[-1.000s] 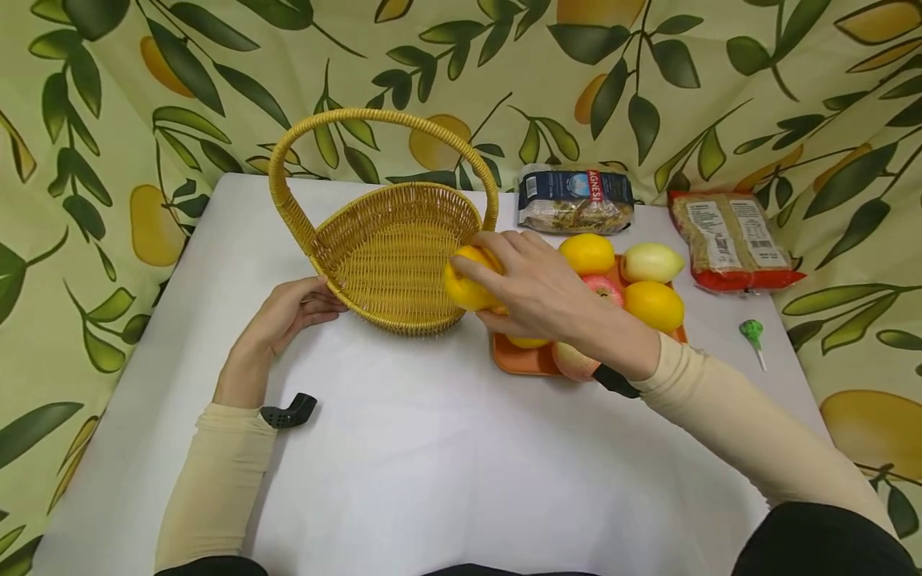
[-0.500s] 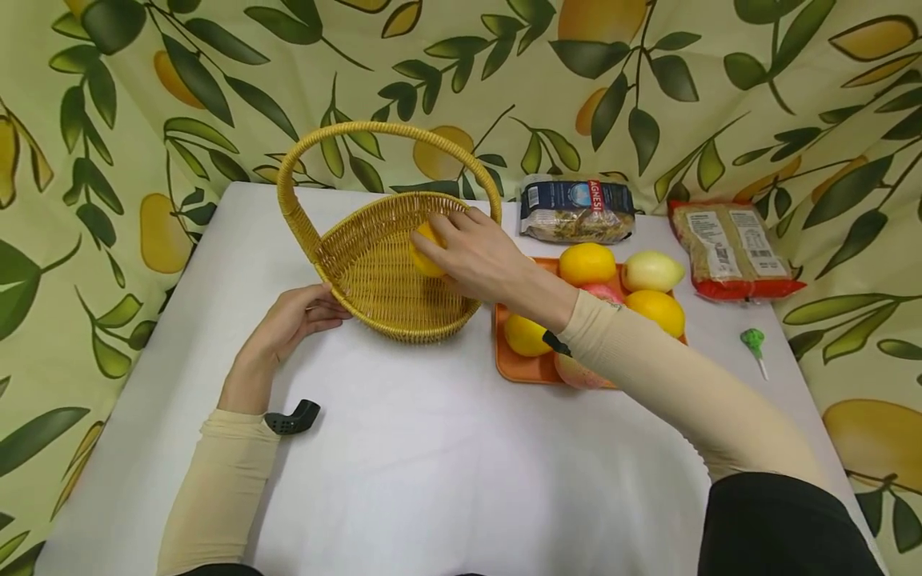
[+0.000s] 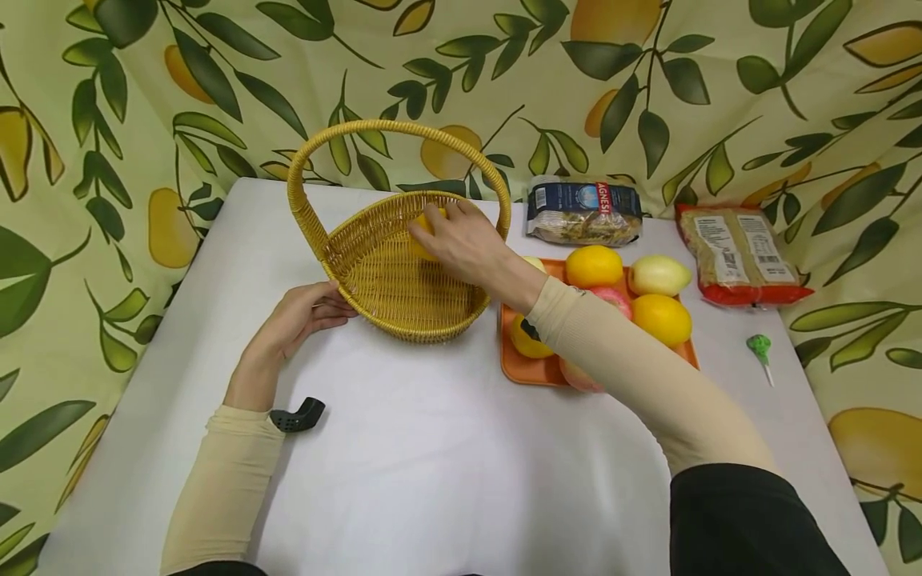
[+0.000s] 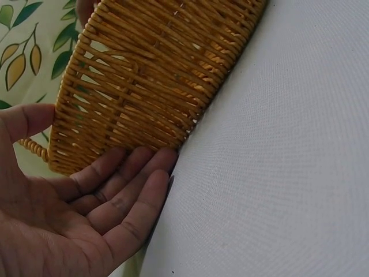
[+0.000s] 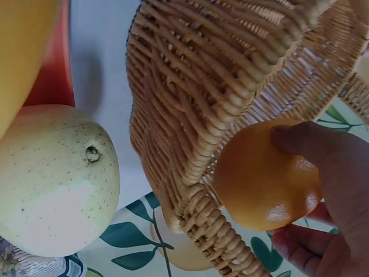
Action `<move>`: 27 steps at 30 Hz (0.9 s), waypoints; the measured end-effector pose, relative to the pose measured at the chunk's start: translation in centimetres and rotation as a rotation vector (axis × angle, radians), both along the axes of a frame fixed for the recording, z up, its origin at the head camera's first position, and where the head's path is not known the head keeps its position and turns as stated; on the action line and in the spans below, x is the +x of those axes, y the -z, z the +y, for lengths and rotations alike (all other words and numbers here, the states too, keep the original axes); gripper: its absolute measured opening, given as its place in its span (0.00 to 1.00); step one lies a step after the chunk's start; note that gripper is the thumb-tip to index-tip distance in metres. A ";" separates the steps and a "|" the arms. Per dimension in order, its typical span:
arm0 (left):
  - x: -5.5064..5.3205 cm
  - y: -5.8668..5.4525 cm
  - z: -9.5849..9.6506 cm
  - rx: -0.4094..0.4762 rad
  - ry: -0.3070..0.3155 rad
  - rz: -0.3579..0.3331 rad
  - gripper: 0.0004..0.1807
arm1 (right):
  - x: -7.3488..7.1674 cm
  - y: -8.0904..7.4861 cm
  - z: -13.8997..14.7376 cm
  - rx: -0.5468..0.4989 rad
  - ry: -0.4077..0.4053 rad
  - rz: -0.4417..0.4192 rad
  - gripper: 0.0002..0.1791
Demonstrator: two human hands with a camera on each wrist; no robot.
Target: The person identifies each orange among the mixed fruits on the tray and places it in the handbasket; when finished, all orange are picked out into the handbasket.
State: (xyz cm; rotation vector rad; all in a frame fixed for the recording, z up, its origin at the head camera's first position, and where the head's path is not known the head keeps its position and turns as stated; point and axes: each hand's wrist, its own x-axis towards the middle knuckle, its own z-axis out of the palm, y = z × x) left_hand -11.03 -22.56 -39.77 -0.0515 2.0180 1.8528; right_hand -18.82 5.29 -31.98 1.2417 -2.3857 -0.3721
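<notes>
My right hand (image 3: pixel 464 242) grips an orange (image 5: pixel 268 176) inside the yellow wicker basket (image 3: pixel 403 328), near its back right wall. In the right wrist view the thumb lies on top of the orange and the fingers are below it, beside the rim. My left hand (image 3: pixel 298 320) touches the left front side of the basket; in the left wrist view its thumb (image 4: pixel 39 118) meets the rim and its relaxed fingers (image 4: pixel 138 190) rest against the woven outer wall. The basket's tall handle (image 3: pixel 399 128) arches over it.
An orange tray (image 3: pixel 529 372) right of the basket holds several yellow, pink and pale fruits, partly under my right forearm. Behind it lies an Agnesi pasta bag (image 3: pixel 583 210). Farther right are a red-ended food bag (image 3: pixel 742 254) and a green lollipop (image 3: pixel 759 347). A patterned cloth (image 3: pixel 547 72) hangs behind.
My right hand has carried the orange leftward from over the tray's edge into the basket, then slightly farther back. My left hand stays at the basket's side.
</notes>
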 end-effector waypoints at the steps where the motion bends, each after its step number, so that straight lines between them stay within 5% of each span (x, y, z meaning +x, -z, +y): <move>1: 0.0 0.0 0.0 0.003 0.002 -0.001 0.31 | -0.1 0.1 0.0 0.017 0.014 0.000 0.15; 20: -0.2 0.0 0.1 0.000 -0.003 -0.003 0.31 | -0.6 1.2 -0.4 0.155 0.124 -0.043 0.13; 27: -0.1 -0.1 0.1 -0.011 -0.006 0.000 0.32 | -0.4 0.9 -0.4 0.206 0.224 -0.178 0.20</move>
